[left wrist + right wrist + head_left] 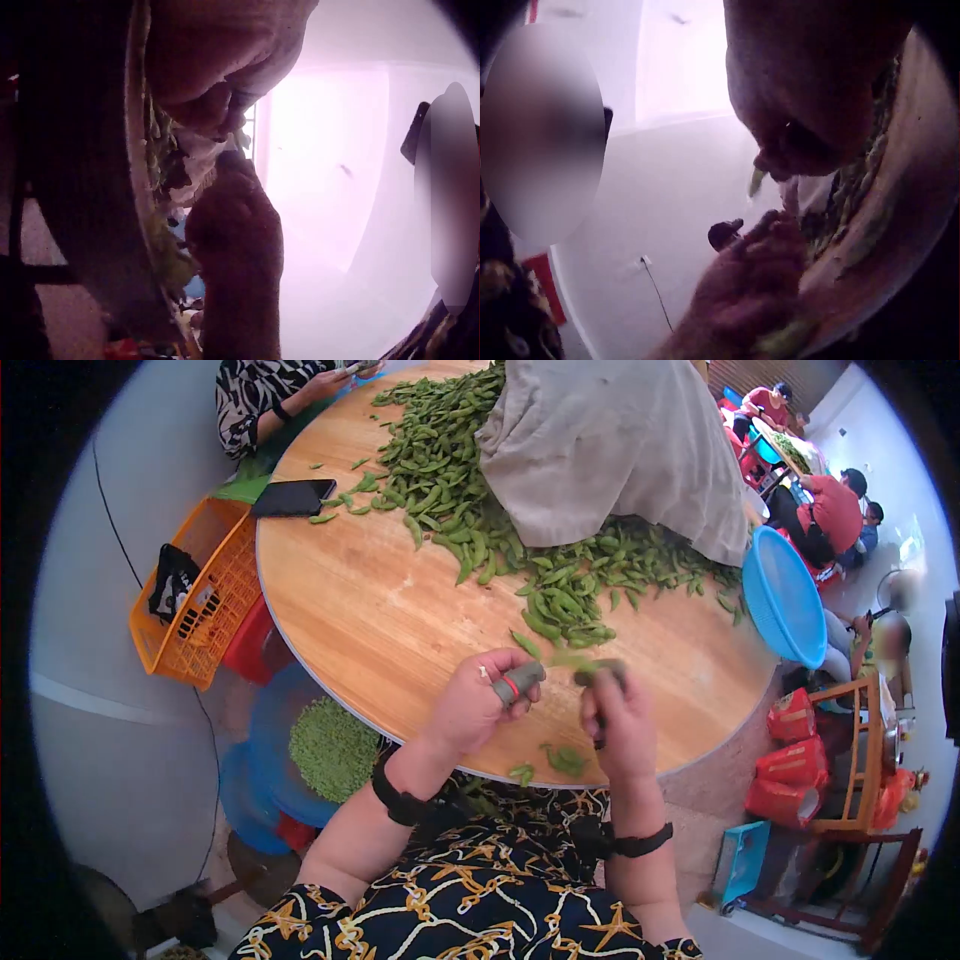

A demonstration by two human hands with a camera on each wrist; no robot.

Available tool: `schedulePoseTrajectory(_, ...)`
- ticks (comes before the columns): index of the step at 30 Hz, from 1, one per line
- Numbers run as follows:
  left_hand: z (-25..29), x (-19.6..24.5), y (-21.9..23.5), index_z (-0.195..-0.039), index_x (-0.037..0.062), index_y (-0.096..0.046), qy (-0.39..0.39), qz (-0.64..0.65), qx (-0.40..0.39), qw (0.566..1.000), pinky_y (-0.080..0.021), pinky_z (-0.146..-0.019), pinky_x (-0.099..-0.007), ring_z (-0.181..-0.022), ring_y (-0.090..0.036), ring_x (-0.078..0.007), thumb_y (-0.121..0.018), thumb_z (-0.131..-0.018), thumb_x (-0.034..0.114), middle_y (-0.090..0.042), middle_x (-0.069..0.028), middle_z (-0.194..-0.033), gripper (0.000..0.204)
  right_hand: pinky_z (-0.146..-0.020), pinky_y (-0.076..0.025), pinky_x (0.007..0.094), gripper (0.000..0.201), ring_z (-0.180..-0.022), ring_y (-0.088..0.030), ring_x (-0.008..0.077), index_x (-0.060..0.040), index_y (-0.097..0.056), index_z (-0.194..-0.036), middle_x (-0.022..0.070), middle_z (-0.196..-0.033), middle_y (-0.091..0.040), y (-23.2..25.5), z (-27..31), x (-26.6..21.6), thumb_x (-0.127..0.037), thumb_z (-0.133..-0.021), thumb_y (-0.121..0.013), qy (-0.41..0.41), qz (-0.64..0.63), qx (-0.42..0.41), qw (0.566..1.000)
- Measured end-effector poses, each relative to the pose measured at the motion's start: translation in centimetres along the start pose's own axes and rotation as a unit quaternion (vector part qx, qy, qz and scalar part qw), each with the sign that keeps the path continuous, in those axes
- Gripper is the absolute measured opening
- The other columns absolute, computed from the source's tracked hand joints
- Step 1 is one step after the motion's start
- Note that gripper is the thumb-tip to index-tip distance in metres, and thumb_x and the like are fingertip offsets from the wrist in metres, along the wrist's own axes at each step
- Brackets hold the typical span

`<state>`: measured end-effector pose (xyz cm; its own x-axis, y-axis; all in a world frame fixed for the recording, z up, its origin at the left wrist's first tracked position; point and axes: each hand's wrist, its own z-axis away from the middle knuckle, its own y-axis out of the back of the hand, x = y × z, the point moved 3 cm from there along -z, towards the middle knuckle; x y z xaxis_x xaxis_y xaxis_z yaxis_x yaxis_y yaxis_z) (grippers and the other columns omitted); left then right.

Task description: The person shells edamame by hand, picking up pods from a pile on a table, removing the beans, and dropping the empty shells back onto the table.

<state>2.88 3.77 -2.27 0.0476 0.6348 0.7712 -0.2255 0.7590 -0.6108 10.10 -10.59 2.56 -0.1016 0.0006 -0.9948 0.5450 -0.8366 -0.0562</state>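
At the near edge of a round wooden table (380,620), both hands meet over a green bean pod (572,659). My left hand (487,698) has its fingers curled, and its thumb wears a grey guard (520,681) that points at the pod's left end. My right hand (612,712) curls its fingers over the pod's right end. In the right wrist view a pale green pod tip (756,182) hangs from the right hand (810,97), with the left hand (757,277) just below it. The left wrist view is dark; it shows the left hand (217,67) above the right hand (236,247).
A big heap of pods (470,490) lies under a beige cloth sack (610,450). A few empty pods (565,760) sit by the table edge. A blue bowl of shelled beans (330,745), an orange basket (200,595), a phone (292,497) and a blue basket (785,595) surround the table. Another person (270,395) sits opposite.
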Motion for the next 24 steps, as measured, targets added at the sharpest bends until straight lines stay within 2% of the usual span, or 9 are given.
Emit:
schedulePoseTrajectory(1, 0.0, 0.0, -0.1, -0.098, 0.0037, -0.056, 0.004, -0.004, -0.002, 1.0, -0.037, -0.049, -0.0158, -0.06, -0.049, -0.0074, -0.054, -0.084, 0.009, -0.056, -0.0045, -0.08, 0.014, -0.04, -0.031, 0.0186, 0.018, -0.044, -0.042, 0.006, -0.0007, -0.055, -0.087, -0.0006, -0.055, -0.048, 0.5, -0.2, 0.2, -0.018, -0.088, -0.049, -0.034, -0.159, 0.011, 0.987)
schedulePoseTrajectory(4, 0.4, 0.2, -1.6, -0.096, 0.0044, -0.057, 0.06, -0.006, -0.039, 0.997, -0.04, -0.056, -0.0169, -0.065, -0.049, -0.0045, -0.056, -0.083, 0.008, -0.057, -0.0007, -0.079, 0.013, -0.04, -0.03, 0.0189, 0.02, -0.044, -0.04, 0.0052, -0.0011, -0.054, -0.087, -0.0012, -0.054, -0.046, 1.0, -0.5, -0.1, -0.019, -0.089, -0.047, 0.003, -0.084, 0.063, 0.995)
schedulePoseTrajectory(5, 0.4, 0.6, -2.4, -0.096, 0.0041, -0.057, 0.025, -0.008, -0.014, 1.0, -0.039, -0.054, -0.0163, -0.063, -0.05, -0.0044, -0.058, -0.082, 0.01, -0.058, -0.0007, -0.078, 0.015, -0.04, -0.031, 0.0187, 0.019, -0.045, -0.041, 0.0044, -0.0018, -0.054, -0.087, -0.0013, -0.056, -0.048, 0.5, -0.3, 0.0, -0.019, -0.089, -0.048, -0.016, 0.007, 0.047, 0.999)
schedulePoseTrajectory(6, 0.4, 0.9, -2.7, -0.095, 0.0038, -0.058, -0.01, -0.01, 0.011, 1.0, -0.039, -0.051, -0.0158, -0.062, -0.051, -0.0043, -0.06, -0.081, 0.011, -0.058, -0.0006, -0.077, 0.016, -0.04, -0.031, 0.0187, 0.019, -0.045, -0.041, 0.0044, -0.0018, -0.054, -0.087, -0.0013, -0.056, -0.048, 0.0, 0.0, 0.4, -0.019, -0.089, -0.048, -0.016, 0.003, 0.051, 0.999)
schedulePoseTrajectory(8, 0.2, 0.8, -1.9, -0.096, 0.0036, -0.058, -0.005, -0.003, 0.009, 1.0, -0.04, -0.053, -0.0158, -0.065, -0.051, -0.0037, -0.061, -0.08, 0.012, -0.058, -0.0003, -0.079, 0.018, -0.041, -0.032, 0.0188, 0.018, -0.046, -0.042, 0.0044, -0.0032, -0.054, -0.086, -0.0018, -0.057, -0.049, -1.4, 0.4, 1.5, -0.02, -0.089, -0.049, -0.022, 0.117, -0.021, 0.993)
schedulePoseTrajectory(13, 0.3, 0.4, -0.5, -0.097, 0.0021, -0.057, -0.033, -0.011, -0.01, 0.999, -0.043, -0.061, -0.0183, -0.069, -0.053, -0.0061, -0.062, -0.079, 0.011, -0.059, -0.0008, -0.081, 0.021, -0.045, -0.034, 0.0185, 0.018, -0.05, -0.042, 0.004, -0.006, -0.052, -0.081, -0.0027, -0.06, -0.05, -2.2, 0.8, 1.1, -0.021, -0.09, -0.047, -0.099, 0.001, -0.11, 0.989)
schedulePoseTrajectory(15, 0.2, 0.6, -0.8, -0.094, 0.0012, -0.056, -0.122, -0.071, 0.016, 0.99, -0.044, -0.064, -0.0211, -0.068, -0.054, -0.0091, -0.061, -0.08, 0.011, -0.058, -0.0021, -0.079, 0.018, -0.045, -0.033, 0.0181, 0.021, -0.051, -0.041, 0.0035, -0.0066, -0.051, -0.079, -0.0029, -0.063, -0.05, -2.0, 1.1, 1.2, -0.022, -0.091, -0.043, -0.151, -0.131, -0.161, 0.966)
schedulePoseTrajectory(18, 0.1, 0.5, -0.9, -0.091, 0.0008, -0.055, -0.137, -0.144, 0.007, 0.98, -0.044, -0.064, -0.0234, -0.067, -0.054, -0.0103, -0.06, -0.08, 0.011, -0.058, -0.0031, -0.078, 0.015, -0.044, -0.031, 0.0181, 0.022, -0.051, -0.04, 0.0037, -0.0067, -0.051, -0.08, -0.0026, -0.066, -0.05, -1.5, 1.0, 1.4, -0.022, -0.092, -0.041, -0.148, -0.076, -0.194, 0.967)
schedulePoseTrajectory(24, 0.4, 0.9, -1.4, -0.087, 0.0013, -0.055, -0.127, -0.123, -0.037, 0.984, -0.044, -0.063, -0.0226, -0.07, -0.054, -0.0103, -0.064, -0.078, 0.015, -0.057, -0.0027, -0.079, 0.019, -0.043, -0.029, 0.0178, 0.017, -0.049, -0.038, 0.0038, -0.0063, -0.052, -0.085, -0.003, -0.067, -0.05, -1.4, 0.8, 2.1, -0.019, -0.091, -0.043, -0.144, -0.105, -0.197, 0.964)
